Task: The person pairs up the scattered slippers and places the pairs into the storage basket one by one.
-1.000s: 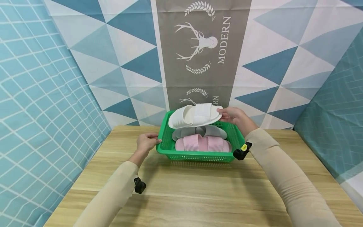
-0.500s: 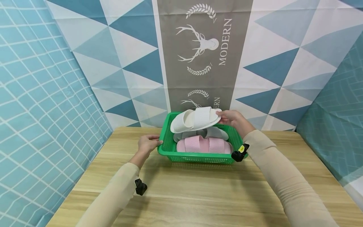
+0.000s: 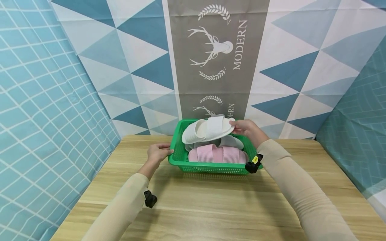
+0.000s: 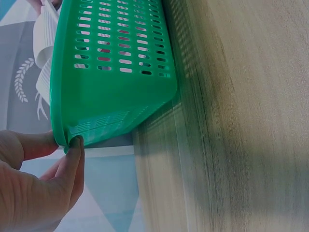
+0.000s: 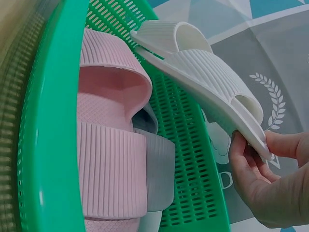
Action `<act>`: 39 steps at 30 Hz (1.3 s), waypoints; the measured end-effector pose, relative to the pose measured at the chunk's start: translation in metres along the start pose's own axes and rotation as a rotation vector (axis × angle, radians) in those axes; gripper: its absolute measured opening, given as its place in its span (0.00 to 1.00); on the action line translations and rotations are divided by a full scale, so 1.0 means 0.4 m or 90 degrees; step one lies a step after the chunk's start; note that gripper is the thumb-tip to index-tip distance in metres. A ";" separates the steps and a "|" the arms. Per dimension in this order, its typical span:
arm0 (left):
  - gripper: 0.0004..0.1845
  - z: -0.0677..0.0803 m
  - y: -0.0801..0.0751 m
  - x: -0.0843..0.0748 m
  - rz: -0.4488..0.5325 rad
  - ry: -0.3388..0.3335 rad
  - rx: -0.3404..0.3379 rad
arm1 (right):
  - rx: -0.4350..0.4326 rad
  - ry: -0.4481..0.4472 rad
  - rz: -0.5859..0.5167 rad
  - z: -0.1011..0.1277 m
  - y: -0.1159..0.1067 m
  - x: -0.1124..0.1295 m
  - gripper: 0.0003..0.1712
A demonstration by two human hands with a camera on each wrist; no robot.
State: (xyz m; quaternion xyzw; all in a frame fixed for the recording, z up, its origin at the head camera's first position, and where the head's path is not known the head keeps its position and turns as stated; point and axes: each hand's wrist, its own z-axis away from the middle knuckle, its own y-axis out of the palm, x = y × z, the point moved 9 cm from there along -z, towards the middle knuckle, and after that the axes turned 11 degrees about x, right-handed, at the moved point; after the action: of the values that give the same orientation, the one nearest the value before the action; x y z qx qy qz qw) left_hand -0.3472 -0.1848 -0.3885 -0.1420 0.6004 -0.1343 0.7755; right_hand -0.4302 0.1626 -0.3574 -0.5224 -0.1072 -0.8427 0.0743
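My right hand pinches one end of a pair of white slide slippers, thumb on one face and fingers on the other. The slippers are tilted, the held end higher and the far end down inside a green plastic basket. At the basket's left rim, my left hand grips the edge between thumb and fingers, as the left wrist view shows. Pink slippers lie along the basket's front wall. Grey slippers lie just behind them, partly hidden by the pink and white ones.
The basket stands on a wood-grain table near its back edge. Close behind rises a patterned cloth backdrop, with a blue tiled-print cloth at the left and a teal one at the right.
My right hand has lowered the white slippers further into the basket, over the grey ones. My left hand has kept its grip on the rim.
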 end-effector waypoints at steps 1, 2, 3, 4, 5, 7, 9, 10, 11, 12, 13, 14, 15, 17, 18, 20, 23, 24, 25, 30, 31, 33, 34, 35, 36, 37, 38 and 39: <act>0.19 0.000 0.001 0.000 0.000 0.000 0.000 | 0.000 0.000 0.001 -0.001 -0.001 -0.001 0.14; 0.19 0.001 0.001 0.000 0.000 0.000 -0.001 | -0.001 -0.001 0.000 -0.001 -0.002 -0.001 0.14; 0.19 0.001 0.002 -0.001 -0.001 0.001 -0.001 | -0.002 -0.001 0.001 -0.001 -0.003 -0.001 0.14; 0.19 0.001 0.002 -0.001 -0.001 0.003 -0.002 | -0.003 -0.002 0.001 0.000 -0.004 -0.001 0.14; 0.19 0.001 0.002 -0.002 -0.002 0.004 -0.003 | -0.004 -0.003 0.002 0.000 -0.005 -0.001 0.14; 0.19 0.001 0.003 -0.004 0.001 0.008 -0.004 | -0.011 -0.005 0.001 -0.001 -0.007 -0.001 0.14; 0.19 0.001 0.005 -0.006 0.004 0.009 -0.004 | -0.017 -0.005 0.007 -0.002 -0.009 -0.002 0.16; 0.19 0.001 0.005 -0.006 0.002 0.009 -0.004 | -0.019 -0.006 0.008 -0.004 -0.010 -0.003 0.18; 0.19 0.002 0.006 -0.006 0.003 0.009 -0.005 | -0.024 -0.006 0.012 -0.005 -0.012 -0.004 0.19; 0.19 0.002 0.006 -0.007 0.002 0.009 -0.005 | -0.030 -0.006 0.017 -0.006 -0.013 -0.005 0.21; 0.19 0.003 0.006 -0.007 0.000 0.009 -0.006 | -0.033 -0.006 0.023 -0.007 -0.014 -0.006 0.23; 0.20 0.004 0.006 -0.008 -0.003 0.010 -0.006 | -0.037 -0.006 0.030 -0.007 -0.015 -0.006 0.25; 0.20 0.004 0.006 -0.008 -0.006 0.010 -0.007 | -0.039 -0.006 0.034 -0.007 -0.015 -0.007 0.26; 0.20 0.005 0.006 -0.008 -0.008 0.010 -0.008 | -0.046 -0.006 0.040 -0.007 -0.016 -0.009 0.27; 0.20 0.005 0.006 -0.009 -0.010 0.011 -0.007 | -0.046 -0.006 0.041 -0.007 -0.016 -0.010 0.28; 0.20 0.005 0.007 -0.009 -0.012 0.011 -0.006 | -0.044 -0.003 0.047 -0.006 -0.017 -0.012 0.28; 0.20 0.005 0.009 -0.009 -0.011 0.011 -0.007 | -0.037 0.010 0.060 -0.005 -0.018 -0.016 0.28; 0.20 0.005 0.009 -0.010 -0.012 0.012 -0.006 | -0.036 0.017 0.065 -0.004 -0.019 -0.019 0.27; 0.20 0.005 0.010 -0.010 -0.012 0.012 -0.006 | -0.034 0.023 0.073 -0.004 -0.019 -0.021 0.27; 0.19 0.003 0.008 -0.010 -0.012 0.011 -0.006 | -0.026 0.048 0.077 0.000 -0.017 -0.031 0.28; 0.20 0.002 0.007 -0.010 -0.010 0.011 -0.006 | -0.020 0.047 0.068 0.000 -0.015 -0.032 0.29; 0.20 0.002 0.005 -0.009 -0.008 0.012 -0.004 | -0.006 0.046 0.045 -0.001 -0.011 -0.036 0.30; 0.20 0.001 0.004 -0.007 -0.007 0.011 -0.002 | 0.000 0.044 0.029 -0.002 -0.010 -0.038 0.30; 0.20 0.001 0.003 -0.006 -0.004 0.010 0.000 | 0.008 0.042 0.016 -0.004 -0.007 -0.041 0.31; 0.20 0.001 0.002 -0.003 -0.001 0.010 0.002 | 0.016 0.042 0.010 -0.004 -0.005 -0.043 0.32; 0.20 0.001 0.001 -0.001 0.000 0.008 0.002 | 0.019 0.043 -0.002 -0.004 -0.004 -0.046 0.33; 0.20 0.001 -0.001 0.000 0.001 0.006 0.003 | 0.019 0.043 -0.009 -0.002 -0.004 -0.047 0.34; 0.20 0.001 -0.001 0.001 -0.001 0.008 0.003 | 0.019 0.042 -0.014 0.001 -0.004 -0.048 0.35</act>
State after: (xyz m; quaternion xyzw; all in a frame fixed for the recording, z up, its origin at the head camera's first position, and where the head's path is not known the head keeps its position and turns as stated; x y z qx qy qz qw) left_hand -0.3466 -0.1854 -0.3884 -0.1396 0.6047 -0.1369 0.7721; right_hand -0.4217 0.1645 -0.3745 -0.4918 -0.1231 -0.8586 0.0761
